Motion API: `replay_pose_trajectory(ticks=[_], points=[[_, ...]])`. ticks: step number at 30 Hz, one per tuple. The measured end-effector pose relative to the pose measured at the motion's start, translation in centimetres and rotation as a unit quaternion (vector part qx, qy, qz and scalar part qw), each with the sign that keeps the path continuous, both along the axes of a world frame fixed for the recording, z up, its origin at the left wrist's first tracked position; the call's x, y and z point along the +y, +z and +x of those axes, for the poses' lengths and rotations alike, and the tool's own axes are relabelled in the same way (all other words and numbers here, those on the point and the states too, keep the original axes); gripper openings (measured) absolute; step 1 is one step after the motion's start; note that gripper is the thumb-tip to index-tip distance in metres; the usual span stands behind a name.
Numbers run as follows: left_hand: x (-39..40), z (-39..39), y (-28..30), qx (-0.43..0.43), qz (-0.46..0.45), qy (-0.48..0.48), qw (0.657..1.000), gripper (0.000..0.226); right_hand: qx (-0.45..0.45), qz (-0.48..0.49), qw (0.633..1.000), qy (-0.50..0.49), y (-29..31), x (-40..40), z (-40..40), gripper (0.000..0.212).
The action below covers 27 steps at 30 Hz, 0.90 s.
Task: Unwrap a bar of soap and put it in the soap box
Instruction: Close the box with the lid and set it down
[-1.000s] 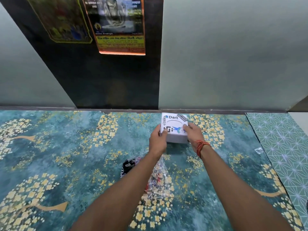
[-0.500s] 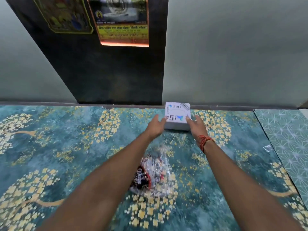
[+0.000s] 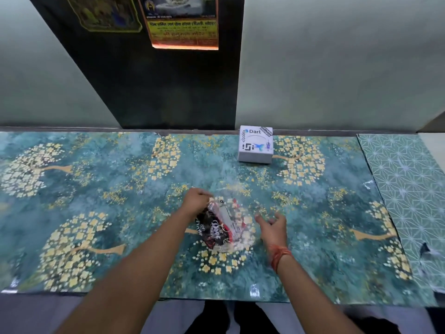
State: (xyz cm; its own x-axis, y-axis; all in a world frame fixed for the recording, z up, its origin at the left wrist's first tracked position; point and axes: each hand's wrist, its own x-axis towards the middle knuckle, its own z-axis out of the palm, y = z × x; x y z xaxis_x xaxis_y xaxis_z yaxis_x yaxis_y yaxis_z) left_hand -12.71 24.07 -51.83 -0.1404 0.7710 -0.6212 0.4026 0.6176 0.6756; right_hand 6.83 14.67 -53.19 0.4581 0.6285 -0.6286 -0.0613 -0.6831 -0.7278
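A white box (image 3: 255,145) with stickers on its lid stands closed at the back edge of the table, against the wall. Nearer to me lies a crumpled clear plastic wrapper with black and red print (image 3: 220,226). My left hand (image 3: 197,201) pinches the wrapper's far left corner. My right hand (image 3: 273,225) hovers just right of the wrapper, fingers spread, holding nothing. No bare soap bar shows.
The table wears a teal cover with yellow flower trees (image 3: 96,189). A paler geometric-patterned sheet (image 3: 407,189) covers its right end. A dark panel with posters (image 3: 183,25) rises behind. The table's near edge is close to my body.
Both hands have let go of the white box and pulled back toward me. The left hand has taken hold of the wrapper; the right hand has come beside it.
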Motion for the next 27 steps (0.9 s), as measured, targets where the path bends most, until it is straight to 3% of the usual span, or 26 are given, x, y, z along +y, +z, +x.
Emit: replay_pose_trajectory(ticks=[4,9,11,17,22,27], points=[[-1.9,-0.7,0.2,-0.079,-0.01,0.158,0.984,0.02,-0.011,-0.003,1.0,-0.011,0.8,1.3,0.8,0.084],[-3.5,-0.5,1.0,-0.158,-0.007,0.258,0.953,0.027,0.219,0.006,0.975,0.036,2.4,2.2,0.8,0.057],[-3.9,-0.1,1.0,-0.16,0.013,0.274,0.948,0.026,0.214,0.036,0.975,0.044,2.9,2.6,0.6,0.045],[-4.8,-0.5,2.1,-0.229,0.004,0.212,0.95,0.022,0.09,0.081,0.991,0.051,3.6,3.5,1.8,0.026],[-5.3,-1.0,2.7,-0.235,0.011,0.172,0.957,0.012,0.083,0.113,0.99,0.033,4.0,3.7,2.7,0.025],[-6.0,-1.3,3.7,-0.308,-0.05,0.142,0.939,0.009,0.096,0.179,0.979,0.008,5.1,3.4,3.5,0.035]])
